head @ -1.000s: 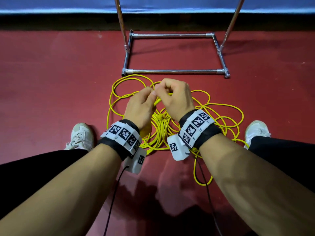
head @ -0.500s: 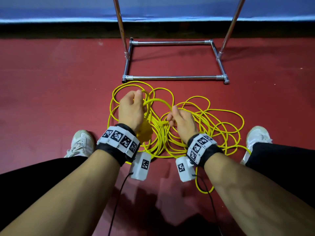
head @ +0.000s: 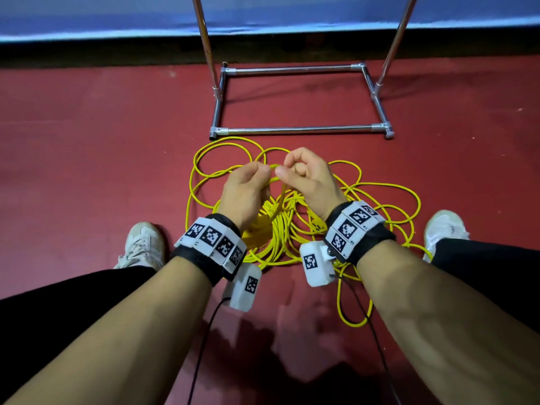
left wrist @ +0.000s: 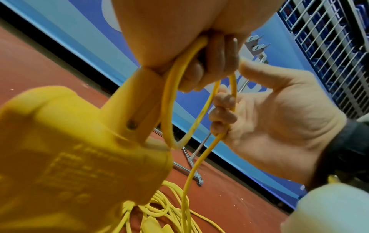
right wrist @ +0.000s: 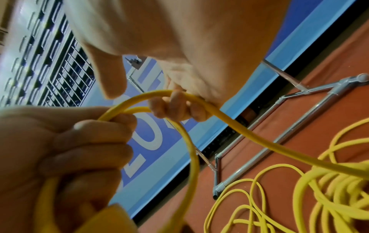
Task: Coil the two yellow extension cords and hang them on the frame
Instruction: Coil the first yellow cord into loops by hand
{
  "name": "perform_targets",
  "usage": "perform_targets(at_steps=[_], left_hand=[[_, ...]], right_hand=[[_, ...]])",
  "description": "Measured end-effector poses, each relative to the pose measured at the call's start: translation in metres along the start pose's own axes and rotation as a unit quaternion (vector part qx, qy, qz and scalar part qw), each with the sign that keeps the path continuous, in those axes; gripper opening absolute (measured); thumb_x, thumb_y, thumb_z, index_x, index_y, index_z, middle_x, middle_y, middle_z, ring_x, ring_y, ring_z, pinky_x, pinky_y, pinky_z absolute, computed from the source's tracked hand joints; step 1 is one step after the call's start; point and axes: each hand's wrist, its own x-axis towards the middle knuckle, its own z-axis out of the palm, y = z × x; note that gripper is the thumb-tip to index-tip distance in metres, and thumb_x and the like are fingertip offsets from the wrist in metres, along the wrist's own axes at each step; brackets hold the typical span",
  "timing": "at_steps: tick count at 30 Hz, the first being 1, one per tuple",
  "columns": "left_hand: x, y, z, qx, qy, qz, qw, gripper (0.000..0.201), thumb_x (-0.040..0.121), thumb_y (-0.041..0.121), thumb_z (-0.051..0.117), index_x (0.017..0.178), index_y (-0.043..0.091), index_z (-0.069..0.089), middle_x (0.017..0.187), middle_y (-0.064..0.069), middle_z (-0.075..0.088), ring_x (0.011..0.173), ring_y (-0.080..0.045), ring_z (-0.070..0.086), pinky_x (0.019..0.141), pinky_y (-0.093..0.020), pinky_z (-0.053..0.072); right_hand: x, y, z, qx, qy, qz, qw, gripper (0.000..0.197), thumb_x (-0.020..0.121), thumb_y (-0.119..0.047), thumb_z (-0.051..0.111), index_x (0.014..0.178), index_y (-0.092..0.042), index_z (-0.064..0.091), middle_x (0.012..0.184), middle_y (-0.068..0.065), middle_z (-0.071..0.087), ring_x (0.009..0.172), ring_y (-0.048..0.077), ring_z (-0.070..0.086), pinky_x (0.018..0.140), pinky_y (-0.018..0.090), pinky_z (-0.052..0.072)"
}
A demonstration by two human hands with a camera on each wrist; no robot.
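Observation:
Loose yellow extension cord (head: 377, 200) lies tangled on the red floor in front of the chrome frame (head: 301, 130). My left hand (head: 260, 173) grips a loop of cord (left wrist: 169, 110) together with the neck of a yellow socket block (left wrist: 69, 157), which hangs below the palm. My right hand (head: 287, 168) is close beside it, fingers (left wrist: 221, 113) curled round a strand of cord (right wrist: 249, 132) that runs down to the pile. The two hands almost touch above the pile. The second cord cannot be told apart in the tangle.
My white shoes (head: 143, 247) (head: 444, 229) flank the pile, black trouser legs at both lower sides. The frame's uprights (head: 204, 45) rise out of view before a blue wall panel (head: 87, 16). Wire shelving (left wrist: 329, 39) stands behind. Black cables (head: 204, 346) trail from the wrist cameras.
My right hand has risen from the pile, where it pinched the cord, up to the left hand, bringing a strand with it. The left hand has kept its hold on the loop.

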Motion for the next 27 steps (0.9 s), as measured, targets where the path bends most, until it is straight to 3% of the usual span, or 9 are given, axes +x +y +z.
perform_targets(at_steps=[2, 5, 7, 9, 12, 14, 17, 22, 27], left_hand=[[0.003, 0.001, -0.001, -0.016, 0.039, 0.003, 0.999, 0.034, 0.103, 0.025, 0.048, 0.07, 0.018, 0.048, 0.047, 0.012, 0.043, 0.038, -0.004, 0.029, 0.037, -0.018, 0.024], [0.004, 0.009, -0.003, -0.065, 0.071, -0.019, 0.995, 0.035, 0.105, 0.017, 0.044, 0.071, 0.017, 0.048, 0.046, 0.009, 0.042, 0.036, -0.003, 0.029, 0.036, -0.017, 0.022], [0.003, 0.01, -0.003, -0.064, 0.061, -0.029, 0.996, 0.034, 0.104, 0.016, 0.044, 0.071, 0.017, 0.047, 0.046, 0.006, 0.042, 0.035, -0.005, 0.03, 0.036, -0.017, 0.023], [-0.001, 0.009, -0.002, -0.06, 0.031, -0.049, 0.996, 0.032, 0.103, 0.013, 0.044, 0.072, 0.015, 0.047, 0.044, 0.002, 0.043, 0.035, -0.007, 0.031, 0.036, -0.016, 0.024], [-0.005, 0.008, 0.0, -0.047, -0.03, -0.075, 0.996, 0.031, 0.104, 0.008, 0.039, 0.074, 0.012, 0.046, 0.042, -0.003, 0.048, 0.032, -0.012, 0.036, 0.035, -0.015, 0.028], [-0.005, 0.009, 0.0, -0.046, -0.056, -0.088, 0.993, 0.03, 0.104, 0.006, 0.035, 0.076, 0.011, 0.044, 0.043, -0.007, 0.051, 0.03, -0.014, 0.038, 0.035, -0.015, 0.029], [-0.004, 0.012, -0.002, -0.039, -0.086, -0.1, 0.99, 0.029, 0.103, 0.003, 0.031, 0.078, 0.009, 0.043, 0.043, -0.009, 0.052, 0.03, -0.015, 0.039, 0.035, -0.015, 0.029], [-0.006, 0.014, -0.003, 0.028, -0.152, -0.105, 0.982, 0.026, 0.101, 0.0, 0.032, 0.079, 0.005, 0.044, 0.045, -0.009, 0.055, 0.035, -0.016, 0.041, 0.036, -0.017, 0.032], [-0.007, 0.016, -0.002, 0.005, -0.124, -0.111, 0.986, 0.026, 0.103, 0.002, 0.033, 0.08, 0.005, 0.045, 0.045, -0.01, 0.052, 0.033, -0.015, 0.041, 0.035, -0.015, 0.031]], right_hand=[[-0.003, 0.016, -0.002, -0.032, 0.001, 0.016, 0.999, 0.045, 0.084, -0.06, 0.059, 0.081, -0.015, 0.062, 0.067, 0.008, 0.062, 0.065, 0.03, 0.054, 0.068, 0.045, 0.049], [-0.016, 0.046, -0.008, -0.105, -0.002, 0.09, 0.99, 0.064, 0.084, -0.077, 0.04, 0.075, -0.02, 0.068, 0.08, 0.025, 0.065, 0.077, 0.04, 0.061, 0.086, 0.056, 0.047], [-0.022, 0.052, -0.011, -0.099, 0.023, 0.111, 0.989, 0.062, 0.084, -0.073, 0.04, 0.068, -0.018, 0.065, 0.068, 0.014, 0.061, 0.065, 0.031, 0.054, 0.076, 0.051, 0.047], [-0.021, 0.05, -0.015, -0.07, 0.063, 0.097, 0.991, 0.06, 0.081, -0.07, 0.045, 0.066, -0.013, 0.06, 0.062, 0.006, 0.049, 0.06, 0.023, 0.042, 0.063, 0.045, 0.037], [-0.012, 0.039, -0.025, -0.055, 0.08, 0.036, 0.995, 0.046, 0.082, -0.059, 0.058, 0.067, -0.016, 0.055, 0.056, -0.004, 0.038, 0.056, 0.018, 0.031, 0.056, 0.037, 0.025], [-0.006, 0.028, -0.03, -0.056, 0.078, 0.018, 0.995, 0.037, 0.079, -0.054, 0.065, 0.074, -0.018, 0.058, 0.052, -0.015, 0.038, 0.053, 0.01, 0.03, 0.052, 0.028, 0.026], [0.001, 0.019, -0.036, -0.062, 0.061, -0.001, 0.996, 0.035, 0.075, -0.048, 0.074, 0.082, -0.018, 0.06, 0.055, -0.011, 0.045, 0.054, 0.014, 0.037, 0.054, 0.027, 0.032], [0.003, 0.01, -0.044, -0.073, 0.033, -0.021, 0.997, 0.027, 0.077, -0.02, 0.085, 0.08, -0.013, 0.059, 0.059, 0.001, 0.051, 0.055, 0.012, 0.04, 0.053, 0.018, 0.034], [0.001, 0.007, -0.032, -0.105, 0.013, -0.029, 0.994, 0.031, 0.079, -0.026, 0.084, 0.068, -0.014, 0.058, 0.058, -0.007, 0.051, 0.052, 0.006, 0.038, 0.052, 0.02, 0.033]])
